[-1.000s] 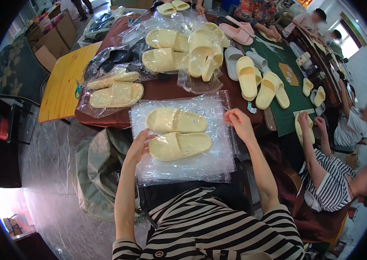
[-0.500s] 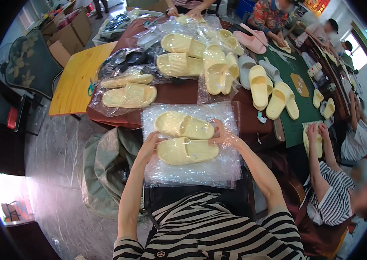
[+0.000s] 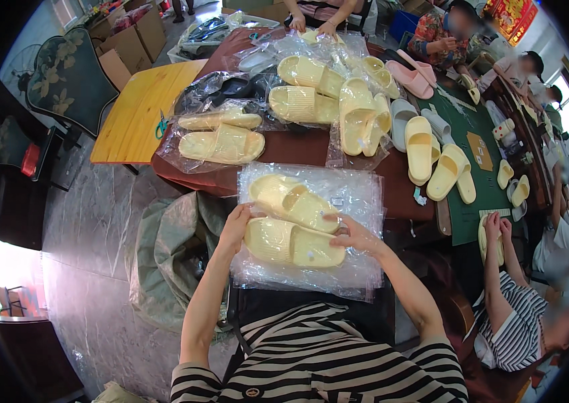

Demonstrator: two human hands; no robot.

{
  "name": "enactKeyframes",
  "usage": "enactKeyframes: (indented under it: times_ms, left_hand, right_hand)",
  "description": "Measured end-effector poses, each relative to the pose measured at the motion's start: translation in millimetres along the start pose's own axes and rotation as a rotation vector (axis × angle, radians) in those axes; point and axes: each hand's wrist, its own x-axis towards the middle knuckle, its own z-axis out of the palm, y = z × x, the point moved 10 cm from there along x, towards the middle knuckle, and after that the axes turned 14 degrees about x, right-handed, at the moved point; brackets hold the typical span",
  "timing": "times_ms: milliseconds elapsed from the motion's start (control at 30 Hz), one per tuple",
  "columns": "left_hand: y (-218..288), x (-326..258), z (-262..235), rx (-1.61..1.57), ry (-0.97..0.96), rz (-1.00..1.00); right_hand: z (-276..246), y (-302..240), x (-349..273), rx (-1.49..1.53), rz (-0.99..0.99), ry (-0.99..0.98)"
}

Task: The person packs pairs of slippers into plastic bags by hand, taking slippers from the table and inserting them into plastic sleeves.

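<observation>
A pair of pale yellow slippers lies side by side inside a clear plastic bag, the far slipper (image 3: 290,200) and the near slipper (image 3: 291,242) both slanting down to the right. Beneath them is a stack of clear plastic bags (image 3: 358,275) in front of my body. My left hand (image 3: 233,228) grips the toe ends through the film, its fingers closed at the left side. On the right, my right hand (image 3: 358,236) holds the heel ends, with a finger on the far heel and the thumb by the near one.
Bagged yellow slippers (image 3: 221,144) lie on the brown-covered table (image 3: 284,151) ahead. Loose yellow slippers (image 3: 446,173) stand on the green mat (image 3: 483,218) to the right. A co-worker's hands (image 3: 496,225) hold a yellow slipper there. A fabric sack (image 3: 163,258) sits on the floor at left.
The bagged slippers have turned so their heels slant toward me. My right hand has come nearer along the heels. The whole view has shifted slightly.
</observation>
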Motion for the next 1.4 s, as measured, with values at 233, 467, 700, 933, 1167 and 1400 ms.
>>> enactKeyframes:
  times_ms: [233,467,700,933,1167,1400]
  left_hand:
    - [-14,-8,-17,0.199,0.095,-0.013]
    - [98,-54,29,1.330,0.596,0.611]
    - [32,-6,52,1.357,0.298,0.552]
    - [13,0,61,1.399,0.253,0.509]
    - [17,-4,64,1.429,0.195,0.488]
    - [24,-5,69,1.450,0.166,0.463]
  right_hand:
    - [-46,-16,-32,-0.267,-0.144,0.213]
    - [-78,-17,-61,-0.302,-0.256,0.316]
    - [-76,-6,-55,-0.339,-0.264,0.306]
    - [-126,-36,-144,-0.224,-0.279,0.467]
    - [-236,-71,-266,0.021,-0.502,0.979]
    - [-321,-102,-217,0.109,-0.692,1.291]
